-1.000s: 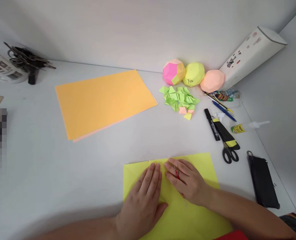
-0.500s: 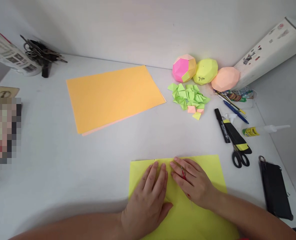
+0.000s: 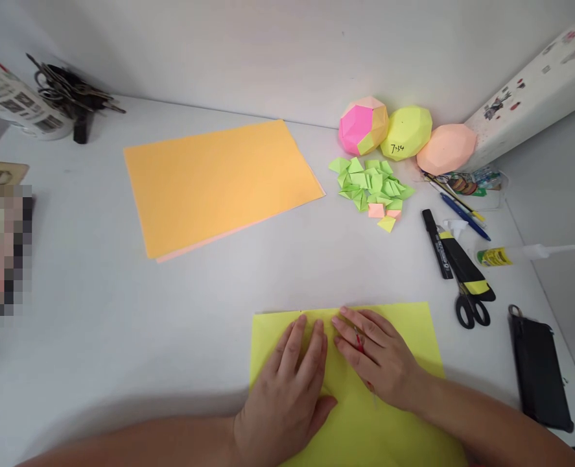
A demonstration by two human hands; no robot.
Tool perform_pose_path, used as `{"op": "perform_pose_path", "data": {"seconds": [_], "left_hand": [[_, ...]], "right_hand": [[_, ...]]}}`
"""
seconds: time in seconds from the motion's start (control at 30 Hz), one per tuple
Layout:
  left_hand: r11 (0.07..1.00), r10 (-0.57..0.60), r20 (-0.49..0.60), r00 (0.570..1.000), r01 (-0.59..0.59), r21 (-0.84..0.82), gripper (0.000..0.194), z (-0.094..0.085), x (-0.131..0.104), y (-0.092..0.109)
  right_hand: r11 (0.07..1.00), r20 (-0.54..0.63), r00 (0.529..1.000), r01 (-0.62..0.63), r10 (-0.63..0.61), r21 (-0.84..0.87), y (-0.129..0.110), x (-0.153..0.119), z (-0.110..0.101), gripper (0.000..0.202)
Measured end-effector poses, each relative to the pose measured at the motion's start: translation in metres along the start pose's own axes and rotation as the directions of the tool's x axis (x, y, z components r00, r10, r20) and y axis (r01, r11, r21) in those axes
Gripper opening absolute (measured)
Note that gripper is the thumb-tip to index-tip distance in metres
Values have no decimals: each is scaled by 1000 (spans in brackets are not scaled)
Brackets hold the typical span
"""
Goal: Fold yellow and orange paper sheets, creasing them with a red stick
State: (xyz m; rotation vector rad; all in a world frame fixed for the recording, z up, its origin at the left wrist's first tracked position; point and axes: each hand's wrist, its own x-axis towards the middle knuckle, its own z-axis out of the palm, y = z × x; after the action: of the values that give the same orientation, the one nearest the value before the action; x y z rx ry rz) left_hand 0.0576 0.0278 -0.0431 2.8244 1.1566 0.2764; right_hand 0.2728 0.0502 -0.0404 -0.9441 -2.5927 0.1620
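Note:
A sheet of yellow paper (image 3: 413,337) lies at the front of the table, both hands resting on it. My left hand (image 3: 284,383) is open and flat, fingers pointing at the sheet's far edge, thumb out to the side. Beside it, my right hand (image 3: 382,357) presses its fingertips on the paper close to that same edge. A slim red tool (image 3: 359,340) with a pale end is tucked between the right hand's fingers; the hand covers most of it, so its kind is unclear. A small dark mark sits on the sheet's far edge near the left fingertips.
Orange sheets (image 3: 223,188) lie at the back left. Folded green paper pieces (image 3: 372,181) sit before three faceted paper balls (image 3: 406,133). At right are a black marker (image 3: 437,243), scissors (image 3: 472,310), a glue bottle (image 3: 496,256) and a black pouch (image 3: 540,373). Keys (image 3: 73,91) lie far left.
The camera view has shifted slightly, so the things at the back appear a little displaced. Both hands and the yellow sheet stay nearly as they were.

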Motion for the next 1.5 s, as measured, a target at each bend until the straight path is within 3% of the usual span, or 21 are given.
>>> {"op": "perform_pose_path", "data": {"seconds": [0.83, 1.2, 1.5], "left_hand": [[1000, 18, -33, 999, -19, -21, 54, -4, 4, -2], [999, 10, -46, 999, -13, -53, 51, 0, 1, -1], [998, -12, -8, 1000, 12, -58, 54, 2, -1, 1]], "right_hand": [[1000, -19, 1000, 9, -10, -28, -1, 2, -2, 24], [1000, -62, 998, 22, -23, -12, -2, 2, -2, 12], [1000, -74, 997, 25, -25, -4, -2, 0, -1, 13]]}}
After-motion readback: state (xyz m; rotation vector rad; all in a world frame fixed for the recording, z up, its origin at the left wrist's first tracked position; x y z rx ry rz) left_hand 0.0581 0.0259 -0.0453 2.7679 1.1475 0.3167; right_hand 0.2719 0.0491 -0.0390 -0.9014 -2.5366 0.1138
